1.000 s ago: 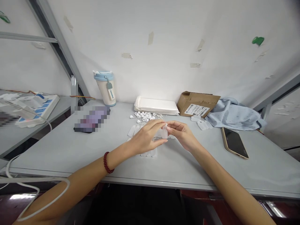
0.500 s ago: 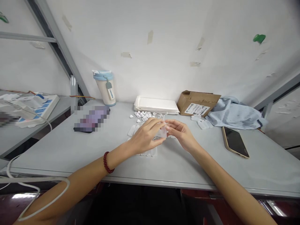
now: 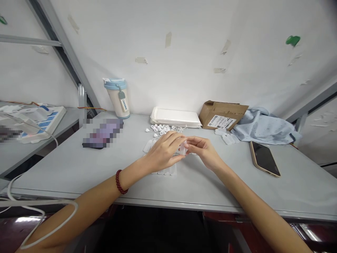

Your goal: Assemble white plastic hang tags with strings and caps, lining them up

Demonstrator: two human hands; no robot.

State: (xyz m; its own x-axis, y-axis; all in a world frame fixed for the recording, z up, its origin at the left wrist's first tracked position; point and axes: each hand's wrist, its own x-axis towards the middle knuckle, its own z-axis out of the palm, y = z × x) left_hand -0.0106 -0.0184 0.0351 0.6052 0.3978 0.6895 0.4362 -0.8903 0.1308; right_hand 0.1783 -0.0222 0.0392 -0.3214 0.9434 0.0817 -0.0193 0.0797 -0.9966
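Pinching a small translucent piece [image 3: 183,149] near the frame's centre, the right hand [image 3: 202,150] has thumb and forefinger together on its right side. The left hand [image 3: 163,153] curves around it, fingers along the top, thumb apart from them beneath; whether they press on it, I cannot tell. It looks like thin plastic, so probably very light, fairly stiff and a little slippery; a gentle hold on its side edges should suit it better than a hard squeeze, which might crack it. Similar clear pieces [image 3: 170,170] lie just below the left hand, and small white caps [image 3: 161,128] cluster just above. Farther out are a cardboard box [image 3: 226,113], right of centre, and a dark-screened phone [image 3: 265,159], middle right.
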